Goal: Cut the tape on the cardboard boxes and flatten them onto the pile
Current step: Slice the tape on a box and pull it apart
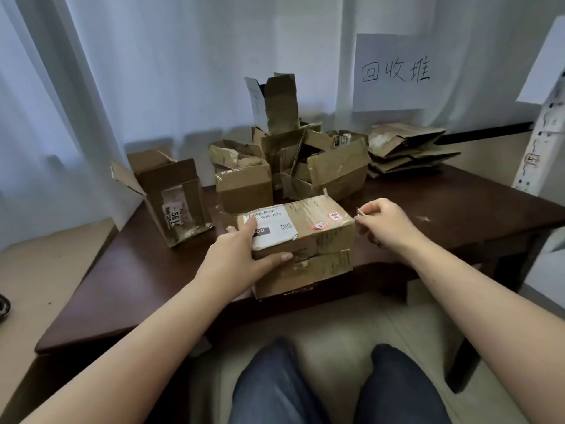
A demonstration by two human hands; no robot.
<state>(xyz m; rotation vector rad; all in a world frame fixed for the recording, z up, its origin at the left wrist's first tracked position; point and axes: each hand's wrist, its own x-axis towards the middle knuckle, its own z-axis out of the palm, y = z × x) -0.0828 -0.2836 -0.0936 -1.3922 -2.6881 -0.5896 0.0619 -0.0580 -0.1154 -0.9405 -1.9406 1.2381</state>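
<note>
The box (301,237) sits at the bench's (128,289) near edge; its white label (270,226) reads "A05". The left hand (244,255) grips its left end, fingers on the label, thumb on the front. The right hand (383,223) pinches something small at the box's right corner. A sign (396,71) reads "回收堆" above the pile (406,151). Another box (174,197) shows "5814".

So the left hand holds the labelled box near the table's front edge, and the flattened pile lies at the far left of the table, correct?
Not quite. The left hand does hold the labelled box, but the head view shows the flattened pile at the far right of the table.
</note>
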